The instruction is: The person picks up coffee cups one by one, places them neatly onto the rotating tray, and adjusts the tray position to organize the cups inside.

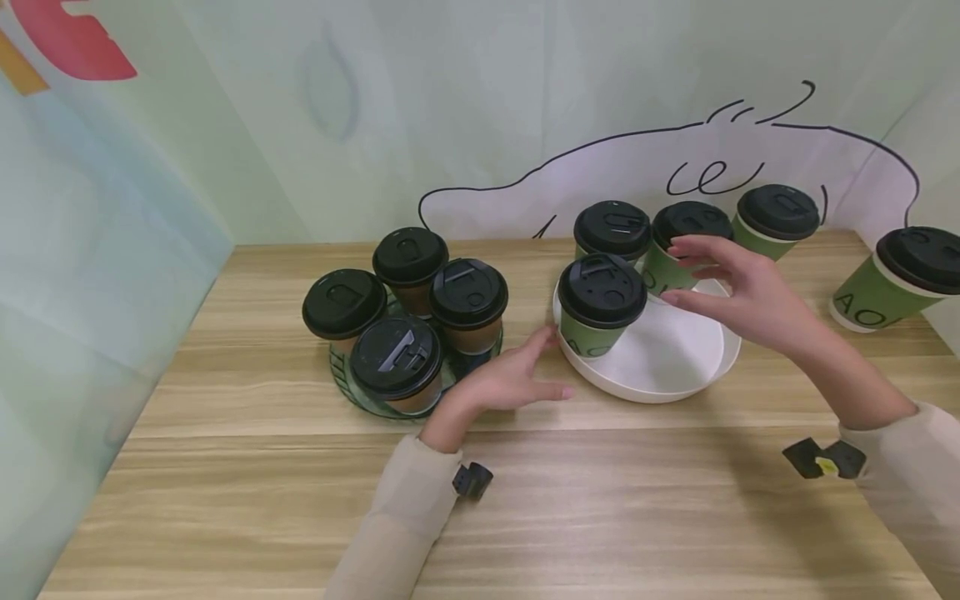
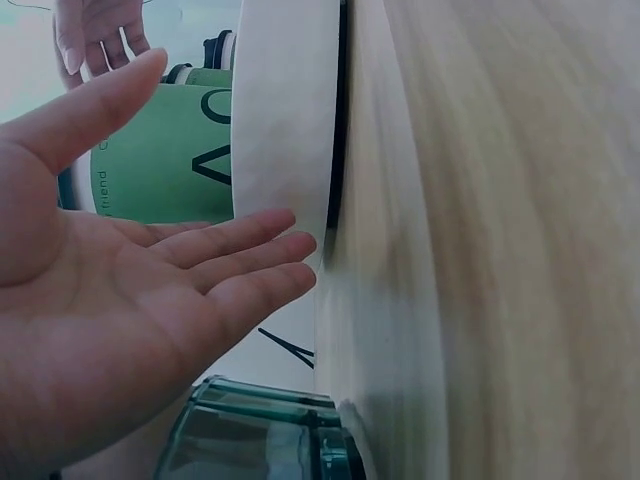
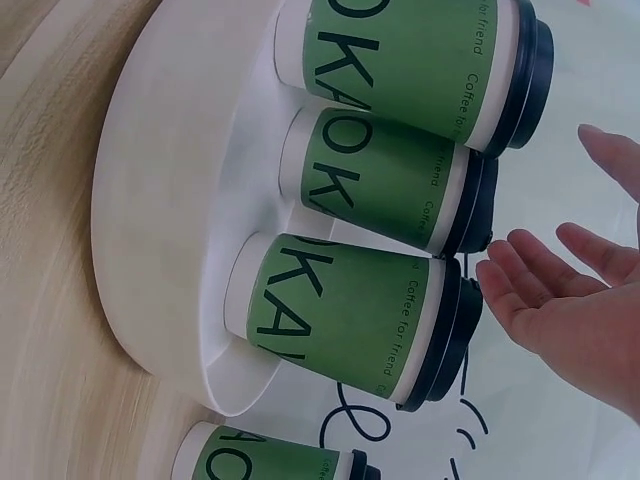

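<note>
A round white tray [image 1: 678, 354] holds three green paper cups with black lids: a front-left cup [image 1: 592, 333], a back-left cup [image 1: 611, 227] and a back-right cup [image 1: 660, 271]. My left hand [image 1: 513, 375] has its fingers extended at the tray's left side, fingertips right at the wall beside the front-left cup [image 2: 160, 150]. Over the tray's right side, my right hand [image 1: 757, 296] is spread with nothing in its grasp. Its fingertips overlap the back-right cup in the head view; in the right wrist view [image 3: 590, 310] the hand is beyond the lids.
Left of the tray, a green glass plate [image 1: 348, 392] carries several brown cups [image 1: 468, 337] with black lids. Another green cup [image 1: 765, 243] stands behind the tray, and one more [image 1: 870, 296] at the far right. A printed backdrop [image 1: 465, 108] borders the wooden table [image 1: 600, 500].
</note>
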`<control>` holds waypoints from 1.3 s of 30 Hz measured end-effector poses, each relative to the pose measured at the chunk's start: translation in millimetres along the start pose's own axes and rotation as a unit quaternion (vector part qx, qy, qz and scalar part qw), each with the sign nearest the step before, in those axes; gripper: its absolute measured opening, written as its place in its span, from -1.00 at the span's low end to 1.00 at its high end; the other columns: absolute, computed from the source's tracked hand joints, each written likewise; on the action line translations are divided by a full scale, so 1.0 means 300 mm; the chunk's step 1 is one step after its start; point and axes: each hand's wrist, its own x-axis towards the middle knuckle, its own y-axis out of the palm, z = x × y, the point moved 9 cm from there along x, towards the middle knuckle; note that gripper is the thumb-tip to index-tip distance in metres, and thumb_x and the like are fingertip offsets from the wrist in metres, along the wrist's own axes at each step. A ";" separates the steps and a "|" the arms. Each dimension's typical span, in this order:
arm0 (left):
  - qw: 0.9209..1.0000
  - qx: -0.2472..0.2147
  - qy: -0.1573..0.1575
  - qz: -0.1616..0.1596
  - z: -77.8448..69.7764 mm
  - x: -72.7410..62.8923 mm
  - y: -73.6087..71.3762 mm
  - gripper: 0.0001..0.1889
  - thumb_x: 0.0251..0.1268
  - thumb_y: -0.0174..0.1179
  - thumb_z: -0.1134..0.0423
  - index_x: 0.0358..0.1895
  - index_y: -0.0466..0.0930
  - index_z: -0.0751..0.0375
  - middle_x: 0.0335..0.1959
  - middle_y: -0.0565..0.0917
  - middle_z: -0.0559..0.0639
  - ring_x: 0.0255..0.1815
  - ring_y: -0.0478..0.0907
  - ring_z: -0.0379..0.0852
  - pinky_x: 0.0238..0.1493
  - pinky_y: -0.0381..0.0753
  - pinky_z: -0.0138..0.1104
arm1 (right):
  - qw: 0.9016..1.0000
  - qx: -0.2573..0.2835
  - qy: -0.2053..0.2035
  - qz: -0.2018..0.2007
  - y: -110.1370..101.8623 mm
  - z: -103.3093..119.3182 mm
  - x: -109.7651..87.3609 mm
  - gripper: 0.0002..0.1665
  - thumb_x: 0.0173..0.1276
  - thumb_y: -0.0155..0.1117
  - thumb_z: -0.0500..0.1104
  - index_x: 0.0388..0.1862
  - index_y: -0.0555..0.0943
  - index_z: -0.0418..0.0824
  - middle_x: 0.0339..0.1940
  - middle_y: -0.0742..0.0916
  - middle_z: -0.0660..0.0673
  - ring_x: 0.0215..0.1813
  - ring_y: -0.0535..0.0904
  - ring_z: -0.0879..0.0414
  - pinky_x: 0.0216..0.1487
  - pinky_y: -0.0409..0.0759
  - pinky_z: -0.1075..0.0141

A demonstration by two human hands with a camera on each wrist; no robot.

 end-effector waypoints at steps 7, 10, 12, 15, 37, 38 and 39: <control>1.000 0.006 0.013 0.005 -0.007 -0.002 0.001 -0.17 0.19 0.21 0.18 0.40 -0.10 0.30 0.35 0.20 0.21 0.35 0.13 0.03 0.31 0.12 -0.19 | 1.000 -0.002 0.009 0.001 -0.004 -0.012 -0.005 -0.35 0.14 0.36 -0.23 0.22 0.37 -0.28 0.13 0.52 -0.19 0.01 0.41 0.26 -0.01 0.31 0.66; 1.000 0.006 0.014 0.004 -0.006 0.000 0.003 -0.18 0.19 0.21 0.18 0.40 -0.10 0.29 0.35 0.20 0.21 0.35 0.13 0.03 0.31 0.12 -0.19 | 1.000 -0.001 0.012 0.002 -0.005 -0.016 -0.006 -0.34 0.14 0.36 -0.22 0.22 0.37 -0.28 0.14 0.51 -0.20 0.00 0.40 0.33 -0.01 0.31 0.66; 1.000 0.004 0.012 0.004 -0.005 0.000 0.004 -0.17 0.19 0.21 0.19 0.40 -0.11 0.29 0.35 0.18 0.22 0.35 0.12 0.03 0.32 0.11 -0.19 | 1.000 -0.002 0.014 0.004 -0.005 -0.019 -0.007 -0.34 0.15 0.35 -0.21 0.23 0.36 -0.27 0.14 0.51 -0.20 0.01 0.40 0.31 -0.01 0.30 0.67; 1.000 0.003 0.004 0.004 0.001 0.002 0.006 -0.14 0.19 0.22 0.18 0.42 -0.15 0.28 0.37 0.15 0.21 0.37 0.09 0.01 0.33 0.09 -0.20 | 1.000 -0.003 0.017 0.006 -0.006 -0.021 -0.009 -0.34 0.15 0.35 -0.20 0.23 0.36 -0.27 0.14 0.51 -0.20 0.04 0.41 0.20 -0.01 0.30 0.67; 1.000 -0.008 -0.014 0.010 0.020 0.016 0.012 -0.12 0.18 0.22 0.15 0.43 -0.19 0.19 0.40 0.11 0.13 0.39 0.03 -0.06 0.35 0.04 -0.22 | 0.999 0.010 0.033 0.007 -0.010 -0.051 -0.010 -0.34 0.17 0.33 -0.21 0.25 0.35 -0.25 0.16 0.49 -0.20 0.04 0.39 0.28 -0.01 0.30 0.66; 1.000 -0.010 -0.015 0.009 0.022 0.017 0.013 -0.11 0.18 0.22 0.16 0.43 -0.19 0.19 0.40 0.10 0.13 0.39 0.03 -0.07 0.35 0.04 -0.22 | 0.999 0.010 0.033 0.007 -0.010 -0.051 -0.011 -0.35 0.17 0.33 -0.21 0.24 0.35 -0.25 0.16 0.50 -0.20 0.03 0.39 0.28 -0.01 0.30 0.66; 1.000 -0.011 -0.016 0.009 0.023 0.017 0.013 -0.11 0.18 0.22 0.16 0.44 -0.20 0.20 0.40 0.09 0.13 0.39 0.02 -0.07 0.35 0.04 -0.22 | 0.999 0.009 0.032 0.006 -0.010 -0.051 -0.011 -0.35 0.17 0.33 -0.21 0.24 0.36 -0.25 0.16 0.50 -0.20 0.03 0.39 0.27 -0.01 0.31 0.66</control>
